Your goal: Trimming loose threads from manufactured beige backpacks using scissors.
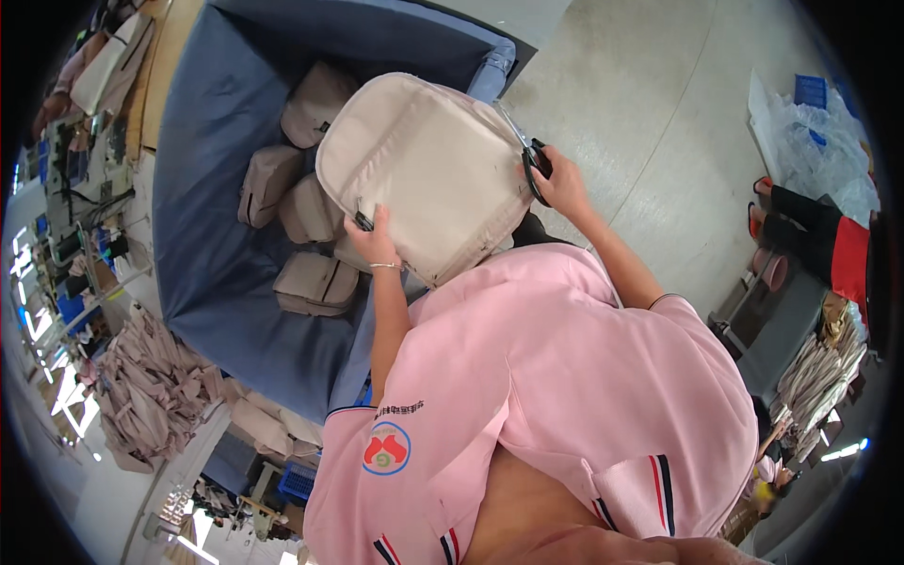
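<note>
A beige fabric bag (447,165) with piped edges lies flat-side up in front of me, at the rim of a blue bin. My left hand (379,245) is closed on its near left edge, beside a small black piece that I cannot make out clearly. In my right hand (565,185) is a pair of scissors (535,171) with black handles. Their metal blades point away from me along the bag's right edge. Whether the blades touch the fabric I cannot tell.
The deep blue fabric bin (212,264) holds several similar beige bags (317,283). Heaps of beige pieces (151,386) lie at the left. Another person (810,235) is at the far right, near clear plastic wrapping (819,151) on the floor.
</note>
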### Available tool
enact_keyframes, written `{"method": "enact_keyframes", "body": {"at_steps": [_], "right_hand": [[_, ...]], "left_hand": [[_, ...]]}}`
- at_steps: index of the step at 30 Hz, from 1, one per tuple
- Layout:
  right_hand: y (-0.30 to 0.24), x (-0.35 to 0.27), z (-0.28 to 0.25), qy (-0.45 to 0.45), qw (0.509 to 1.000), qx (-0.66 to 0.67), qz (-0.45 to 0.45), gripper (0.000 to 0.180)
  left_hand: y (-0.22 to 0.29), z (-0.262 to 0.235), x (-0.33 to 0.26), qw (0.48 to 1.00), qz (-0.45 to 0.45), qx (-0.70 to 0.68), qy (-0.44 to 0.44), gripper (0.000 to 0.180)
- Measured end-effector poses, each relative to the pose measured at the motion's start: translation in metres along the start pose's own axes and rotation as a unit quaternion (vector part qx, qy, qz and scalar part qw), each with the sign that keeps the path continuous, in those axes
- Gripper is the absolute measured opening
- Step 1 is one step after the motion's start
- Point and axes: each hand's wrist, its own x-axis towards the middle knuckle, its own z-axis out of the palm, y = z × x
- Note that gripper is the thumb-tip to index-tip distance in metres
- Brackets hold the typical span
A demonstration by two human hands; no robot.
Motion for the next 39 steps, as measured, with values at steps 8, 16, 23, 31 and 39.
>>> {"method": "enact_keyframes", "body": {"at_steps": [8,16,23,31,39], "right_hand": [[-0.007,0.031,-0.026,-0.154,0.978,-0.141,-0.017,0.075],[-0.012,0.061,-0.016,-0.180,0.966,-0.163,-0.090,0.071],[-0.008,0.058,-0.008,-0.171,0.971,-0.142,-0.090,0.064],[0.001,0.058,0.001,-0.148,0.979,-0.098,-0.105,0.061],[0.026,0.048,0.028,-0.054,0.995,-0.069,-0.052,0.058]], "left_hand": [[0.001,0.012,-0.017,0.983,0.067,0.161,0.061,0.064],[-0.004,0.013,-0.021,0.962,0.121,0.228,0.085,0.069],[-0.004,0.015,-0.022,0.961,0.114,0.236,0.090,0.069],[-0.007,0.014,-0.024,0.951,0.133,0.253,0.114,0.068],[-0.028,-0.011,-0.066,0.958,0.041,0.214,0.187,0.035]]}}
